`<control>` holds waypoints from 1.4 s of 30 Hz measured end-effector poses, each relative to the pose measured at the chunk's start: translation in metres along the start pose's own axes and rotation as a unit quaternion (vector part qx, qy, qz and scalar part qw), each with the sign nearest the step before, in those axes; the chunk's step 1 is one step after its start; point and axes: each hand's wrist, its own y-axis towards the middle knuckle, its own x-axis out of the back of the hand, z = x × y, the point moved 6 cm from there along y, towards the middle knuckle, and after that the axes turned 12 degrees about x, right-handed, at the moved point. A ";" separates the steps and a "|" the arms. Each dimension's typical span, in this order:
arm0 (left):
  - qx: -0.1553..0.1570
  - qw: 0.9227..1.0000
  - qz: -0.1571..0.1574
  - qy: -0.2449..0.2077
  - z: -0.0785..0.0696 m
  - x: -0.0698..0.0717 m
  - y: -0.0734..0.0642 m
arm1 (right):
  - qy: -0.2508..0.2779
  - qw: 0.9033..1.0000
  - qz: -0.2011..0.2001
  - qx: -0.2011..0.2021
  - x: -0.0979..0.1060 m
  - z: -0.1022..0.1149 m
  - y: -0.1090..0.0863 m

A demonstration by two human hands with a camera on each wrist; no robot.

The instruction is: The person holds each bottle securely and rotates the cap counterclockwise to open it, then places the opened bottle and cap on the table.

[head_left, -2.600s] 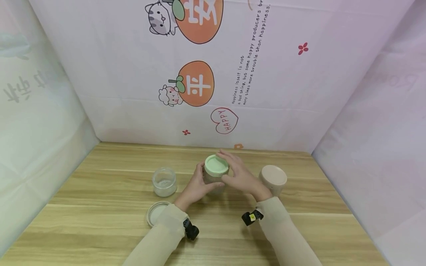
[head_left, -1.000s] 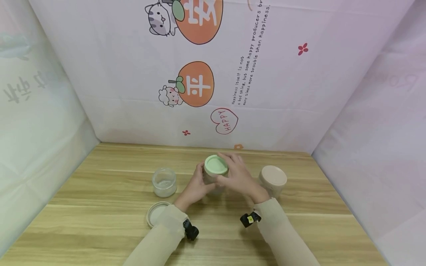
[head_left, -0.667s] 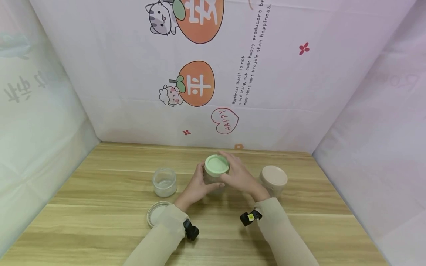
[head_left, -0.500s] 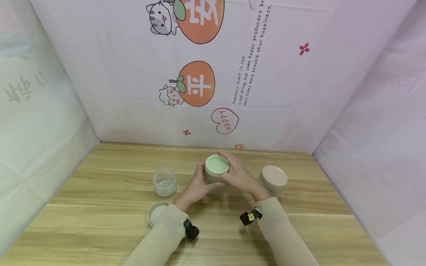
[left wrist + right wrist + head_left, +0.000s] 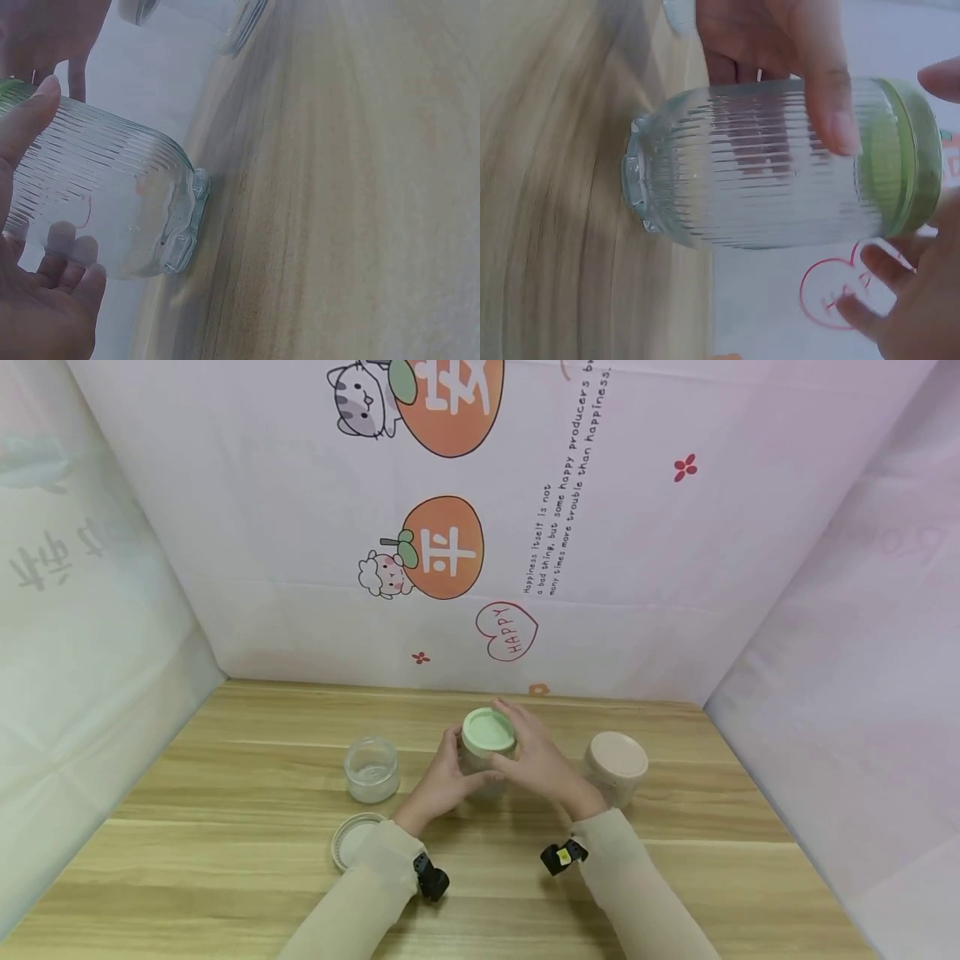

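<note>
A tall, ribbed clear glass jar with a green lid stands upright between the two hands in the head view. My left hand grips the jar's body, its thumb across the near side and several fingers round the far side. Over the top, my right hand holds the lid at its rim, thumb in front and fingers behind. The jar's knobbed base shows close over the wooden table in the left wrist view. Part of the jar's body is hidden behind the hands in the head view.
Left of the hands stands a short, lidless glass jar. A pale round lid lies nearer, partly covered by the left sleeve. A jar with a beige lid stands right, by the right wrist. Printed cloth walls border the table.
Since half a second ago, my right hand has turned at the lid, its thumb sliding left along the front rim. It made a similar turn and return earlier. The left hand and jar stay put.
</note>
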 end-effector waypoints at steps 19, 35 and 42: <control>-0.003 1.000 0.019 -0.006 0.003 0.000 0.002 | -0.260 0.964 -0.057 -0.021 0.002 0.025 0.004; -0.024 1.000 0.016 0.010 0.002 0.001 0.002 | -0.257 0.964 -0.071 0.009 0.002 0.025 0.002; -0.017 1.000 0.018 0.018 0.003 0.001 0.003 | -0.227 0.972 -0.061 0.023 0.003 0.024 0.001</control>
